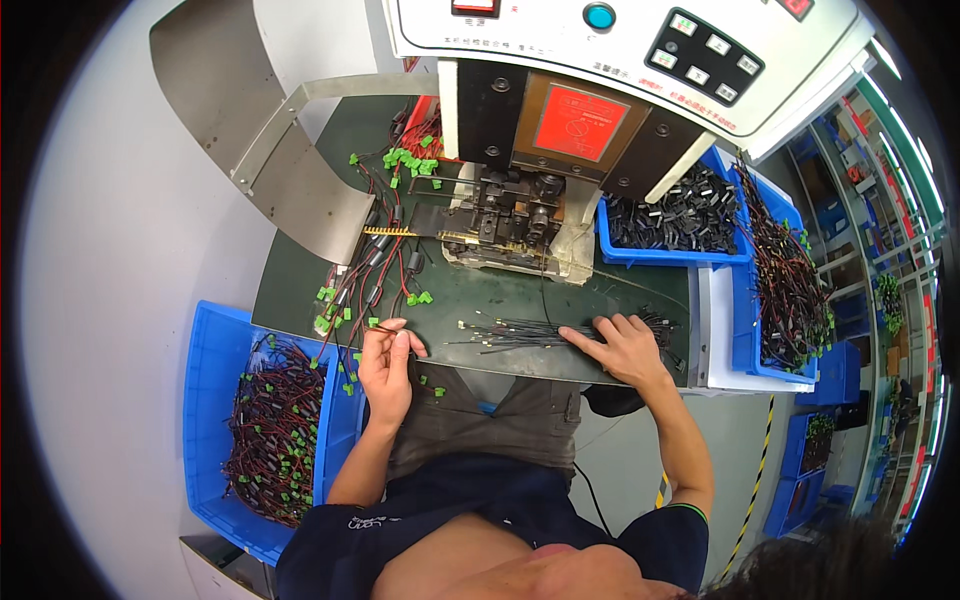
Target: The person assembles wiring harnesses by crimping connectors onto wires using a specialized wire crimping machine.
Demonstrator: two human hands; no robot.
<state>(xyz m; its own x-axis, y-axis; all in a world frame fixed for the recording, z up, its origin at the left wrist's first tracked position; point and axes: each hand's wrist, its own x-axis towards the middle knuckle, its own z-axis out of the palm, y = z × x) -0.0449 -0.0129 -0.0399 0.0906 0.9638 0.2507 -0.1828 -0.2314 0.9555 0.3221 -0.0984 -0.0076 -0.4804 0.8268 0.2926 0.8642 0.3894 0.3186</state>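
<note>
At the front edge of the dark green bench, my left hand [388, 372] has its thumb and fingers closed in a pinch. They are on a thin dark wire lead [384, 329], beside a small green connector. My right hand [632, 350] lies palm down with its fingers stretched out over a spread of thin black wires [510, 333]. Its index fingertip touches the wires. Further to the left lie red and black wire harnesses with black cylinders [374, 296] and green connectors [410, 160]. Behind both hands stands a press machine [515, 215] with a metal die block.
A curved metal guard [310, 190] rises at the left of the machine. Blue bins surround the bench: one with harnesses [205, 420] at lower left, one with black plastic parts [680, 210] at right, and another with harnesses [790, 290] beyond. The white control panel [620, 45] overhangs the bench.
</note>
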